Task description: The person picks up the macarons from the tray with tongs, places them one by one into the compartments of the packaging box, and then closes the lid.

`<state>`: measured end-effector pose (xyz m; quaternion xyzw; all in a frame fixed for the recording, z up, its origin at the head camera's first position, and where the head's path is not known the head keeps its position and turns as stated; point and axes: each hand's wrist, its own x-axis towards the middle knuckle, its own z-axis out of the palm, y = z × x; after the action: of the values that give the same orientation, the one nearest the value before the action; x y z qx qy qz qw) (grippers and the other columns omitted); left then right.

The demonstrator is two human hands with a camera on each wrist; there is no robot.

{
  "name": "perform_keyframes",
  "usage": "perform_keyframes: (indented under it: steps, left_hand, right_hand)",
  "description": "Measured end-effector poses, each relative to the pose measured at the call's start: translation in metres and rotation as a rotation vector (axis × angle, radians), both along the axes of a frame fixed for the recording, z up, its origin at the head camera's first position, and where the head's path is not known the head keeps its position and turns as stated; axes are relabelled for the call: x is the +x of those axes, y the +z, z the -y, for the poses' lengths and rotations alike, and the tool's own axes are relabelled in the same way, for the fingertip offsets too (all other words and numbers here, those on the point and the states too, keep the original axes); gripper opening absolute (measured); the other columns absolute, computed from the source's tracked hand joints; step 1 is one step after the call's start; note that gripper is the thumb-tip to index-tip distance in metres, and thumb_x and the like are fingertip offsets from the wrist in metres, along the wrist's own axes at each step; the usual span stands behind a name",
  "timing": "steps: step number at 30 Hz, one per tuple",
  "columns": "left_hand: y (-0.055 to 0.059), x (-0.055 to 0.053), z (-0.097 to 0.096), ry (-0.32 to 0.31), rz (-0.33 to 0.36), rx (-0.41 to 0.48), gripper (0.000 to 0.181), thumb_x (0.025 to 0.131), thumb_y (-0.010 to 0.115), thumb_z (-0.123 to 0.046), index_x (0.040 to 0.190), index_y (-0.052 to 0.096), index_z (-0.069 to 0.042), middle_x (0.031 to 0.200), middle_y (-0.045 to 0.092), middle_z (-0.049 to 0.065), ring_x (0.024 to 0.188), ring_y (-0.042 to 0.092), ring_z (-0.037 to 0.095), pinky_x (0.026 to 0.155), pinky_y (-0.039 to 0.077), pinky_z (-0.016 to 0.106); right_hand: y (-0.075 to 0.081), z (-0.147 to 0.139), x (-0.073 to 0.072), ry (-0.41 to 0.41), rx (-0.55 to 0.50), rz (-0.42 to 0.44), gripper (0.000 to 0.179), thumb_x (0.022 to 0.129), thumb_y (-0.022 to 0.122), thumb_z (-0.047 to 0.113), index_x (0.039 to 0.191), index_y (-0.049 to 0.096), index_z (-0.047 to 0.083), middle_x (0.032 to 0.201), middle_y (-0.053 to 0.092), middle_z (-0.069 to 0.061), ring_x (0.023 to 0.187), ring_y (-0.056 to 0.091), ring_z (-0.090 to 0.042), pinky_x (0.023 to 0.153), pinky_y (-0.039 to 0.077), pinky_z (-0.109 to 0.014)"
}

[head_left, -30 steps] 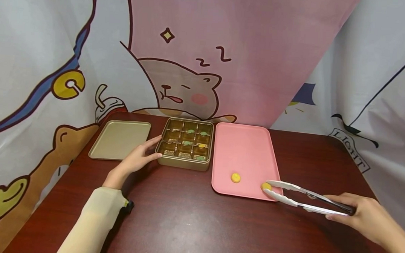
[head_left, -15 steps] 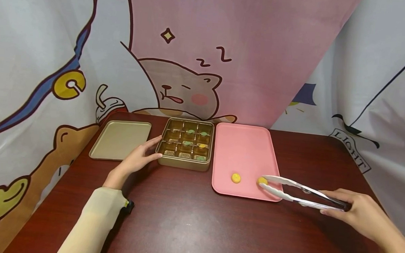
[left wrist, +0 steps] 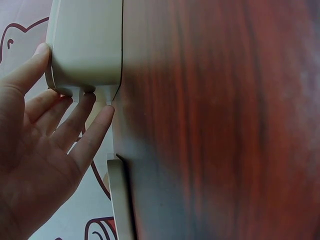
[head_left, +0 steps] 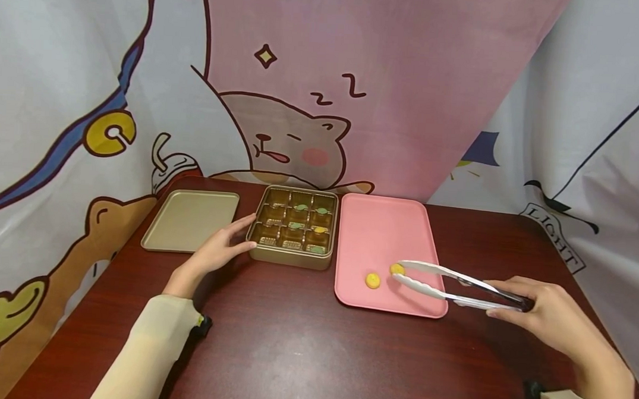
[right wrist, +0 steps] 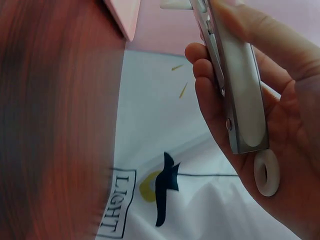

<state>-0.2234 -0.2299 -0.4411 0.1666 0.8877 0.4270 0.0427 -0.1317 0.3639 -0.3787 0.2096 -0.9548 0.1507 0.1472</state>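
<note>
My right hand [head_left: 534,304] grips a pair of tongs [head_left: 460,281] with white tips and metal arms. In the right wrist view the tongs' handle [right wrist: 242,95] lies across the palm. A small round yellow piece [head_left: 397,269] is between the tongs' tips, over the pink tray [head_left: 382,232]. Another round yellow piece [head_left: 372,280] lies on the tray, left of the tips. My left hand [head_left: 218,251] touches the left side and near corner of a gold box [head_left: 290,257], fingers extended. The box has a divided insert; several compartments show green pieces, one a yellow piece.
A flat gold lid [head_left: 192,221] lies left of the box, behind my left hand. The pink tray stands close by the box's right side. A printed cloth [head_left: 388,107] rises behind the dark red wooden table [head_left: 303,335] and along its sides.
My right hand has moved left and away from me with the tongs, carrying the yellow piece from the tray's near right corner towards its middle. My left hand and the box have stayed put.
</note>
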Motion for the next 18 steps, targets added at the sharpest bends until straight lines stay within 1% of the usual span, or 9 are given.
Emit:
perform_keyframes:
  steps: [4,8,12,18]
  left_hand:
    - [-0.001,-0.001,0.001,-0.001,0.001,0.004,0.07,0.099,0.063,-0.022,0.157,0.029,-0.007,0.165,0.026,0.016,0.143,0.039,0.042,0.115,0.034,0.059]
    - [-0.002,-0.002,0.001,0.001,-0.002,0.0,0.07,0.099,0.064,-0.021,0.157,0.029,-0.007,0.165,0.026,0.016,0.143,0.04,0.041,0.114,0.035,0.059]
    - [-0.002,-0.002,0.001,0.003,0.001,-0.002,0.07,0.099,0.063,-0.022,0.157,0.029,-0.007,0.165,0.026,0.015,0.144,0.039,0.041,0.115,0.034,0.059]
    - [-0.001,0.0,0.001,0.004,0.003,-0.01,0.07,0.098,0.064,-0.022,0.157,0.029,-0.007,0.165,0.025,0.015,0.144,0.038,0.041,0.115,0.033,0.059]
  right_hand:
    - [0.003,0.011,-0.006,0.018,-0.015,0.009,0.047,0.062,0.094,0.027,0.105,0.078,0.02,0.08,0.064,0.012,0.066,0.044,0.005,0.058,0.03,-0.012]
    - [0.006,0.023,-0.013,0.049,-0.037,0.001,0.046,0.064,0.094,0.026,0.106,0.078,0.02,0.082,0.067,0.011,0.067,0.046,0.004,0.059,0.032,-0.013]
    - [0.009,0.035,-0.021,0.068,-0.035,-0.002,0.044,0.066,0.092,0.025,0.107,0.078,0.019,0.083,0.068,0.01,0.068,0.046,0.004,0.059,0.034,-0.013]
    - [0.011,0.056,-0.034,0.078,-0.054,0.029,0.042,0.07,0.091,0.026,0.109,0.078,0.018,0.085,0.07,0.008,0.068,0.051,-0.001,0.059,0.039,-0.017]
